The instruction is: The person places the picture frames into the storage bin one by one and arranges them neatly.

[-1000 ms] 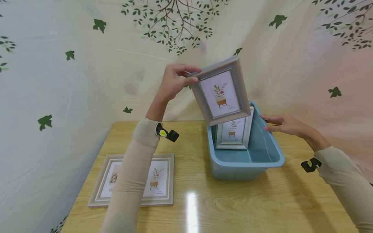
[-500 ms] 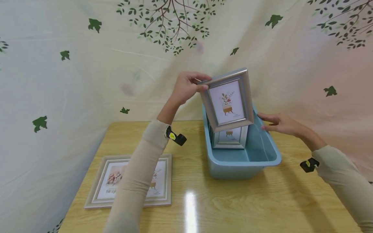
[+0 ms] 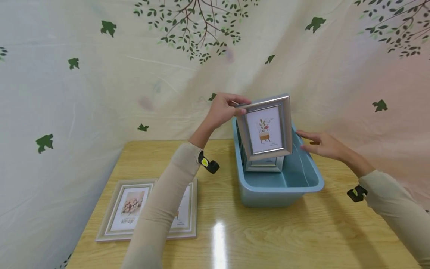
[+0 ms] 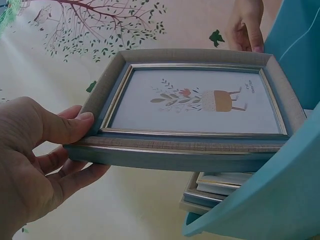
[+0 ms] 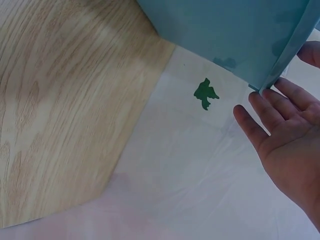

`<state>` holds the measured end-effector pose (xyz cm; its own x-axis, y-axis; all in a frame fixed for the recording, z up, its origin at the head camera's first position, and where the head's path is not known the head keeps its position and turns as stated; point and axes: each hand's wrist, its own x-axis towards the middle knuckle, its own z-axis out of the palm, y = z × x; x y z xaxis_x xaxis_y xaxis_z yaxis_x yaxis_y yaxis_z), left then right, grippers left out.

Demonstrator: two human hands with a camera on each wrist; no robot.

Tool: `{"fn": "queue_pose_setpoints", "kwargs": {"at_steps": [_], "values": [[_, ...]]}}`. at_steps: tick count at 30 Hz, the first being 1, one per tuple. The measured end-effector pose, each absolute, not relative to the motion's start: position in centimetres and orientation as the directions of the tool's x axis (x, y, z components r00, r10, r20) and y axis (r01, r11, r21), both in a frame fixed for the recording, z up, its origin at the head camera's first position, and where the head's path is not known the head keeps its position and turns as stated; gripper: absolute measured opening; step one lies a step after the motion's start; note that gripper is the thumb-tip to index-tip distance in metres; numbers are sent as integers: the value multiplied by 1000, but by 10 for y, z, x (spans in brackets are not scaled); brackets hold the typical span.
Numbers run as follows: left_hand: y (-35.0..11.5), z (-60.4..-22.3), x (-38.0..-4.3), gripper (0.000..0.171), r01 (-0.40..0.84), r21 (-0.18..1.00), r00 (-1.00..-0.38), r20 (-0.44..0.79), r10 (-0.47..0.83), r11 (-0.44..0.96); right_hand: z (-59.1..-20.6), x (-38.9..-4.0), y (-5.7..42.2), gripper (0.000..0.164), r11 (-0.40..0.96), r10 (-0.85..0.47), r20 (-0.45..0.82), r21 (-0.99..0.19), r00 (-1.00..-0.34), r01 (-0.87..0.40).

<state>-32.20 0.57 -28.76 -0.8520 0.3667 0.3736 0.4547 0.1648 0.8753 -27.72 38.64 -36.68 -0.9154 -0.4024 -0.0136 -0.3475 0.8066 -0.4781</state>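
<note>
Holding picture frame (image 3: 265, 127) over bin (image 3: 302, 175)

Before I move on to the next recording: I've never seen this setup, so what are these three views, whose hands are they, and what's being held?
No machine here: a person works bare-handed with a camera on the head and one on each wrist. The wide picture is the head view; the two close-ups come from the wrists. The left hand grips a silver picture frame by its top corner, above a blue plastic bin that has more frames standing in it. The right hand, fingers straight, rests at the bin's far rim. Another, double frame lies flat on the wooden table.
</note>
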Motion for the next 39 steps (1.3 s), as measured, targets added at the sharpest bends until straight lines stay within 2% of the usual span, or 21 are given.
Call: {"fn": "queue_pose_setpoints", "kwargs": {"at_steps": [7,14,26,39], "values": [[12,-300,-322,22,422,883,-864,323,386,205,-371,-277,384,63,781,-432,75,-468,-899,-414],[19,-312,-323,23,415,877,-864,296,408,243,-377,-277,382,56,778,-407,166,-451,-898,-436],[28,-329,-324,22,452,820,-843,265,467,351,-390,-278,382,49,764,-397,298,-416,-868,-493],[31,-346,-330,21,448,804,-829,211,518,390,-387,-281,382,51,789,-413,292,-359,-863,-499]]}}
